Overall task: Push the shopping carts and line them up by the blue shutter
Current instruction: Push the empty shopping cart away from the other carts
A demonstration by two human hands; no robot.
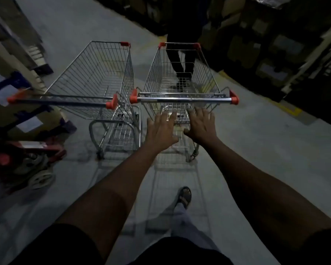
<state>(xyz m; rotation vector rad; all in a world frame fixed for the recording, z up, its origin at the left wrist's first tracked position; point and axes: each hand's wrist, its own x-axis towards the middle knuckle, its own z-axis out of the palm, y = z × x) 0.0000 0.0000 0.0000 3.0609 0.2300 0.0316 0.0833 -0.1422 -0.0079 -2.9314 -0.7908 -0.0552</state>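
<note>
Dim aisle, grey concrete floor [256, 150]; two wire shopping carts side by side ahead, both empty.

Right cart [182, 77]: chrome handle bar [185, 100] with red end caps runs straight across the view; left hand [161, 129] and right hand [200, 124] both stretched out just short of that bar, fingers spread and extended, palms down, gripping nothing; fingertips lie below the bar in the picture, no contact visible.

Left cart [96, 79]: angled slightly, its handle [61, 102] tilted down to the left; its red end cap sits just beside the right cart's red cap, a narrow gap between the two baskets.

Edges: left side crowded; a red pallet jack [29, 157] with pale wheels and blue shelving [13, 87] stand near the left cart's handle end. Right side: open floor beside the right cart, bounded by a yellow floor line [287, 108] and dark stacked boxes [266, 44] beyond it.

Ahead: another person's dark trouser legs [182, 58] seen through the right cart's front mesh, standing near its nose.

Below: wearer's sandalled foot [184, 196] on clear floor behind the right cart; blue shutter not in view.
</note>
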